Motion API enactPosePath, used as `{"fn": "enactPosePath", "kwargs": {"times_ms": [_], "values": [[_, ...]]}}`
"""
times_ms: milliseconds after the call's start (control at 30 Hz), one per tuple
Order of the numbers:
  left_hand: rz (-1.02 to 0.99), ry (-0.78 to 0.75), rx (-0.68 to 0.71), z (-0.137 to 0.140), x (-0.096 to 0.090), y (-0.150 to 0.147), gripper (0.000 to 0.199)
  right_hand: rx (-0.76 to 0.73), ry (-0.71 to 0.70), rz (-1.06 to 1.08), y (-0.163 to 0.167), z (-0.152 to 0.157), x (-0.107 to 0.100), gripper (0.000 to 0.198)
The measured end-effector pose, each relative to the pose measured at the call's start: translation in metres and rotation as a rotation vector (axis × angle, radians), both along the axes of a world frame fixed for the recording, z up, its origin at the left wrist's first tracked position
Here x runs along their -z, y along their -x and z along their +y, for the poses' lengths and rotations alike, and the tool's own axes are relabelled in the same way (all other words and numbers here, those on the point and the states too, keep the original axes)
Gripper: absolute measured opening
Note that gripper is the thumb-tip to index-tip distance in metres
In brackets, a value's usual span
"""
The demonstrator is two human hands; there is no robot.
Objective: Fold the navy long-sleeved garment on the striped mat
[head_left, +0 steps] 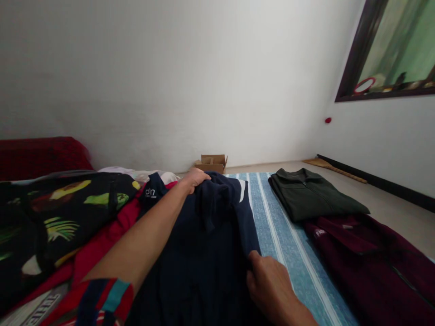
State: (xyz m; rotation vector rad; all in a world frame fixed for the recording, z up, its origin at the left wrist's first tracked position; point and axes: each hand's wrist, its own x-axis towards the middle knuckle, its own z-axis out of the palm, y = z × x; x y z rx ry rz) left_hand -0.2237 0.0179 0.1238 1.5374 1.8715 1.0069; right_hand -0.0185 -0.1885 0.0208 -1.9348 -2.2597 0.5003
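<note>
Now I'm seeing the navy garment (210, 244) lying lengthwise away from me, left hand (194, 177) gripping its far end, right hand (272, 285) pinching its near edge.

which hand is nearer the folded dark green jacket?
Right. The right hand pinches the navy garment edge, across the striped mat from the green jacket. The left hand sits farther left.
</note>
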Motion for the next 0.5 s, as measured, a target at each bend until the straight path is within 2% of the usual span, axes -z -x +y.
{"fn": "enactPosePath", "kwargs": {"times_ms": [100,233,367,500], "values": [[0.095,0.037,-0.034,-0.007,0.009,0.028,0.007,-0.039,0.029,-0.01,0.018,0.0,0.001,0.029],[0.226,0.065,-0.068,-0.014,0.024,0.051,0.008,-0.071,0.052,-0.031,0.031,0.001,0.012,0.032],[0.33,0.061,-0.067,-0.014,0.032,0.059,0.003,-0.066,0.037,-0.028,0.034,0.001,0.023,0.033],[0.446,0.004,-0.026,-0.007,0.028,0.055,0.003,-0.047,0.032,-0.003,0.034,0.0,0.022,0.031]]}}
